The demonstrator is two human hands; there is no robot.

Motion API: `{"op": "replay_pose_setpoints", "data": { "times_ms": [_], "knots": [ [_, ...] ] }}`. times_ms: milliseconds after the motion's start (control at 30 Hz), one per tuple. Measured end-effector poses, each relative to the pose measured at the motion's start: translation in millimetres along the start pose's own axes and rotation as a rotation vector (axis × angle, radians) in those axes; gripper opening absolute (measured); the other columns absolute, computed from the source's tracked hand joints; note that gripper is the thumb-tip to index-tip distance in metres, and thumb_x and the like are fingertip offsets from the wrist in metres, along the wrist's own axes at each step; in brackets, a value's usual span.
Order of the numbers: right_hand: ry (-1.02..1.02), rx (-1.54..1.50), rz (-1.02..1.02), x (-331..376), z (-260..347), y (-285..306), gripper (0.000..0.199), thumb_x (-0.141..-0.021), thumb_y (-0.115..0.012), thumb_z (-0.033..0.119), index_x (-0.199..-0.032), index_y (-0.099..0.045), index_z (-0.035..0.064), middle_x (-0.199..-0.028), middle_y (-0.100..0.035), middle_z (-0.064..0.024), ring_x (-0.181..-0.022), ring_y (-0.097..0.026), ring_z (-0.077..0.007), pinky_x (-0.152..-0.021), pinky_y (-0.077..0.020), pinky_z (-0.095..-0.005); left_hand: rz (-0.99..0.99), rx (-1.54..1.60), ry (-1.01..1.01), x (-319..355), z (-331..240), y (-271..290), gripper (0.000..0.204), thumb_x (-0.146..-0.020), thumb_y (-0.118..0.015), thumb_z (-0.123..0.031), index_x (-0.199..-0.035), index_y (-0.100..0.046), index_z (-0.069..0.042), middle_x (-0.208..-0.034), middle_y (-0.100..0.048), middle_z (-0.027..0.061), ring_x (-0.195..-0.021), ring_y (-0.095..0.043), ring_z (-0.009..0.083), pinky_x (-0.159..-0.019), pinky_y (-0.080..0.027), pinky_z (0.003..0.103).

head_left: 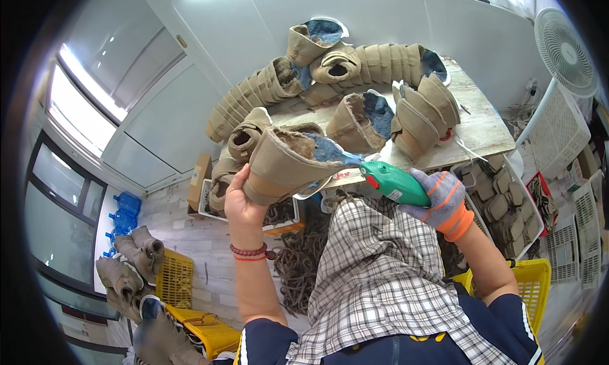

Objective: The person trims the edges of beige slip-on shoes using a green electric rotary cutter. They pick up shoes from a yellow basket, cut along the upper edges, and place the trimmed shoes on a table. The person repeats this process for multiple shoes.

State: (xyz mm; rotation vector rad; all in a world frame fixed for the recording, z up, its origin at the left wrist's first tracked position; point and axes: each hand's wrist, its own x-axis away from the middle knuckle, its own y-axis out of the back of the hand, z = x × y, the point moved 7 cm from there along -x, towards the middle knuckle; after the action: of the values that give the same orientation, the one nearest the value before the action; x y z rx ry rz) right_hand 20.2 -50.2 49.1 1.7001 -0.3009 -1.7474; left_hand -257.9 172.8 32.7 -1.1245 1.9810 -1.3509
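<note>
My bare left hand [245,200], with a red bead bracelet at the wrist, grips a tan boot upper [282,165] from below and lifts it at the table's near edge. Brown and blue fleece lines its opening. In a grey and orange striped glove, my right hand [441,203] is closed round a green handheld power cutter [394,183]. The cutter's tip meets the blue lining at the upper's right end; its blade is too small to make out. Just behind stand another tan upper [356,125] and a nested stack of uppers [424,116].
Long rows of nested uppers [250,101] line the back of the worn white table [482,120]. A white fan [566,51] stands at the right, above a crate of tan pieces [507,203]. Fleece scraps [298,263] heap below; yellow baskets [174,279] stand left.
</note>
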Motion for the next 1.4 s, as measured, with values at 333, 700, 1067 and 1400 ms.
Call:
{"op": "replay_pose_setpoints", "data": {
  "times_ms": [333, 700, 1067, 1400],
  "knots": [
    [-0.058, -0.163, 0.001, 10.1, 10.4, -4.2, 0.066, -0.056, -0.085, 0.040, -0.106, -0.063, 0.0041, -0.072, -0.061, -0.0086, -0.059, -0.058, -0.0267, -0.054, -0.0467, -0.0351, 0.012, 0.031, 0.001, 14.6, 35.9, -13.9, 0.032, -0.093, -0.046, -0.009, -0.122, -0.050, 0.005, -0.124, -0.056, 0.0195, -0.114, -0.055, 0.0323, -0.099, -0.043, 0.050],
    [-0.032, -0.177, 0.032, 16.9, 5.8, -9.0, 0.066, -0.059, -0.083, 0.042, -0.109, -0.062, 0.0044, -0.080, -0.064, -0.0089, -0.063, -0.059, -0.0261, -0.058, -0.0470, -0.0353, -0.017, 0.011, -0.043, 18.9, 32.1, -8.4, 0.034, -0.092, -0.047, -0.008, -0.124, -0.050, 0.004, -0.125, -0.055, 0.0190, -0.117, -0.053, 0.0321, -0.101, -0.040, 0.051],
    [-0.226, -0.423, 0.045, 1.8, 16.2, -15.4, 0.058, -0.061, -0.083, 0.035, -0.107, -0.064, 0.0043, -0.077, -0.065, -0.0129, -0.065, -0.062, -0.0287, -0.060, -0.0500, -0.0338, 0.124, -0.203, -0.273, 40.3, 51.4, -32.3, 0.045, -0.091, -0.051, -0.005, -0.134, -0.040, -0.001, -0.132, -0.049, 0.0133, -0.122, -0.048, 0.0288, -0.104, -0.038, 0.047],
    [-0.449, -0.684, 0.111, -10.4, 18.5, -27.3, 0.055, -0.067, -0.081, 0.029, -0.111, -0.063, 0.0015, -0.084, -0.067, -0.0165, -0.072, -0.066, -0.0253, -0.067, -0.0513, -0.0311, 0.237, -0.585, -0.516, 49.6, 67.3, -25.8, 0.047, -0.086, -0.056, 0.006, -0.131, -0.045, -0.004, -0.125, -0.054, 0.0085, -0.115, -0.052, 0.0201, -0.100, -0.041, 0.036]
  ]
}}
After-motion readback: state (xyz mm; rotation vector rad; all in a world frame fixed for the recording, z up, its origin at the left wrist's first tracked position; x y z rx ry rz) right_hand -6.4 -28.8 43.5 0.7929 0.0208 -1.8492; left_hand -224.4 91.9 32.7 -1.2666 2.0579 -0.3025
